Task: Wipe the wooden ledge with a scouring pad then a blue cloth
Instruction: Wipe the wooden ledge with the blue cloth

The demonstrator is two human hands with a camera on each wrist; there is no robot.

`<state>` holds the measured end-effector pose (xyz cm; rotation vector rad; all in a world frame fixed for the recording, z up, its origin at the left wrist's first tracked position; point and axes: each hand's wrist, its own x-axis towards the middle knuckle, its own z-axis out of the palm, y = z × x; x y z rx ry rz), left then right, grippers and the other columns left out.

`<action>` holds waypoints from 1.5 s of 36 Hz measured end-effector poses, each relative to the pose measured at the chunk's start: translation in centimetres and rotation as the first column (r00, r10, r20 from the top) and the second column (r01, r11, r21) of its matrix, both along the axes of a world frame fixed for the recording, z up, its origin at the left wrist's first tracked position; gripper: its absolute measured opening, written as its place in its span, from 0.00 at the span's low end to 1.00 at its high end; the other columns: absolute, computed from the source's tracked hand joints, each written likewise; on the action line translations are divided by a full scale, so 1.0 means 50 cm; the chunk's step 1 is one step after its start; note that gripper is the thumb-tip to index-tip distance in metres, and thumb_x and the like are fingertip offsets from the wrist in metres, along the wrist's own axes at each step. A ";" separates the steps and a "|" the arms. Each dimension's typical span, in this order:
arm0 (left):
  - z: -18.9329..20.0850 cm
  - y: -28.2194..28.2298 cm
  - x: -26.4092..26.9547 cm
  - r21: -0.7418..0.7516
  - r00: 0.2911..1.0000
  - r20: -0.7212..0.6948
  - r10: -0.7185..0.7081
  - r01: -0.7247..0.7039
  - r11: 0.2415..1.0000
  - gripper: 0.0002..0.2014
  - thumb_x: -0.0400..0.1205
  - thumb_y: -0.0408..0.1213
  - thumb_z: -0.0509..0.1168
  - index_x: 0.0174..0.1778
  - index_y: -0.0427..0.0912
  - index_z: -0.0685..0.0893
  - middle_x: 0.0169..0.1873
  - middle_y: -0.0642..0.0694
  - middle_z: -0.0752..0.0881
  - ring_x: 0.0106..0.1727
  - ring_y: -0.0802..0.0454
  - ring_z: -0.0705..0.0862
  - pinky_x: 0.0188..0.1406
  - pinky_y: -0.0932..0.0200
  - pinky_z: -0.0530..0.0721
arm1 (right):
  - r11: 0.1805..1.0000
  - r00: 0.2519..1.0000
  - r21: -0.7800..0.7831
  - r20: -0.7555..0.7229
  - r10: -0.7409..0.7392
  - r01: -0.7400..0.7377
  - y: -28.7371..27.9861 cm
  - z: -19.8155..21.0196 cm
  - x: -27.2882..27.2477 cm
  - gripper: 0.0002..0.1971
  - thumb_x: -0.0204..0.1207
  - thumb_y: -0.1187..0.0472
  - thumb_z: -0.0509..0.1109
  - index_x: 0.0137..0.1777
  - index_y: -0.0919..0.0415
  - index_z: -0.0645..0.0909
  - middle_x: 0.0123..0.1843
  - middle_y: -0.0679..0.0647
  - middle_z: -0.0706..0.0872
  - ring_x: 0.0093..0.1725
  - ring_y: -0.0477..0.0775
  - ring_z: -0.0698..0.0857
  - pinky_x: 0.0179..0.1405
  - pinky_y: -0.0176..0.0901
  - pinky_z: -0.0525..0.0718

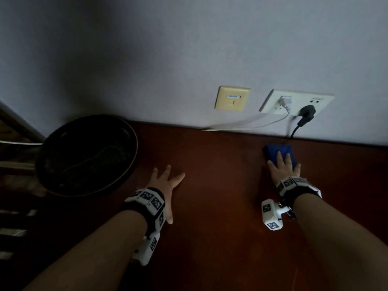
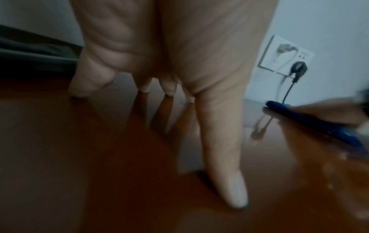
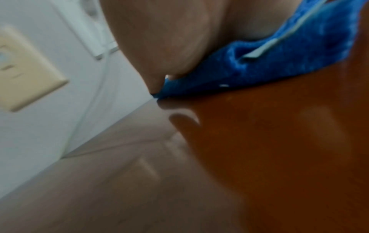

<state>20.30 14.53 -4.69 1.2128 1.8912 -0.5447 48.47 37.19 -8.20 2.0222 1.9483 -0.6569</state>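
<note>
A folded blue cloth [image 1: 276, 152] lies on the reddish wooden ledge [image 1: 220, 164] close to the wall, below the sockets. My right hand [image 1: 282, 164] presses flat on it with straight fingers; in the right wrist view the blue cloth [image 3: 279, 63] is squeezed under the palm [image 3: 169, 39]. My left hand [image 1: 165, 181] rests flat on the bare wood with fingers spread, holding nothing; the left wrist view shows its fingertips [image 2: 235, 197] on the ledge [image 2: 99, 157]. A dark scouring pad [image 1: 94, 160] seems to lie in the black basin [image 1: 69, 185].
The black basin fills the ledge's left end. On the wall behind are a cream plate [image 1: 232, 98] and a white double socket [image 1: 298, 101] with a white plug and a black plug [image 1: 306, 112]; their cables [image 1: 252, 124] drop to the ledge's back edge.
</note>
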 end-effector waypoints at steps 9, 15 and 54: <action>0.023 0.037 0.025 -0.082 0.999 -0.041 -0.019 0.016 0.997 0.72 0.63 0.40 0.85 0.76 0.74 0.28 0.77 0.50 0.17 0.78 0.28 0.24 0.71 0.21 0.66 | 0.998 0.996 -0.026 -0.073 -0.054 0.052 0.035 0.023 -0.048 0.38 0.75 0.27 0.49 0.81 0.35 0.40 0.84 0.40 0.35 0.82 0.67 0.36 0.78 0.71 0.41; 0.014 0.045 0.023 -0.085 0.999 -0.051 -0.008 0.003 0.996 0.74 0.61 0.38 0.86 0.73 0.78 0.26 0.74 0.53 0.15 0.77 0.28 0.22 0.69 0.20 0.68 | 0.993 0.988 -0.059 -0.122 0.097 -0.104 0.050 0.021 -0.092 0.39 0.72 0.25 0.49 0.80 0.33 0.39 0.84 0.39 0.35 0.82 0.64 0.33 0.78 0.71 0.42; -0.024 -0.111 0.046 0.153 0.997 0.072 -0.014 0.002 0.988 0.55 0.73 0.52 0.77 0.84 0.63 0.42 0.84 0.51 0.31 0.84 0.45 0.33 0.78 0.27 0.56 | 0.989 0.988 -0.012 -0.044 0.147 -0.148 -0.169 0.018 0.014 0.30 0.79 0.32 0.47 0.79 0.29 0.43 0.83 0.37 0.34 0.83 0.61 0.36 0.76 0.74 0.44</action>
